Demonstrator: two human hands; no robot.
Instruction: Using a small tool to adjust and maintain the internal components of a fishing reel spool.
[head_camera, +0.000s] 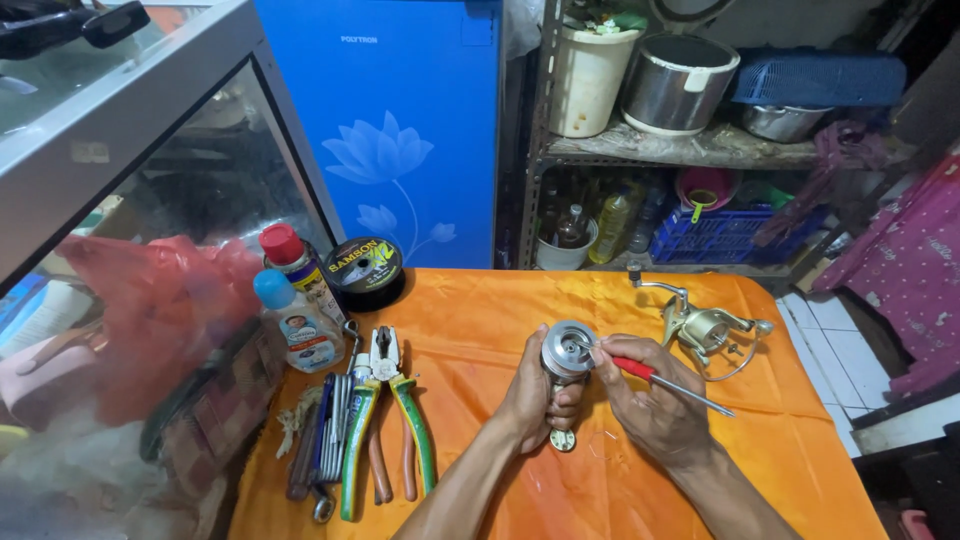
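A silver fishing reel (566, 356) is held upright over the middle of the orange cloth (480, 310), gripped from the left by the left hand (530, 395), whose fingers are wrapped around its body. A red-handled screwdriver (660, 380) is pinched in the right hand (655, 400), and its working end is hidden at the top of the reel. A second reel (705, 325) is laid just beyond the right hand. Pliers (395, 410) and other tools are laid out at the left, near two bottles (295, 300) and a spool of line (365, 268).
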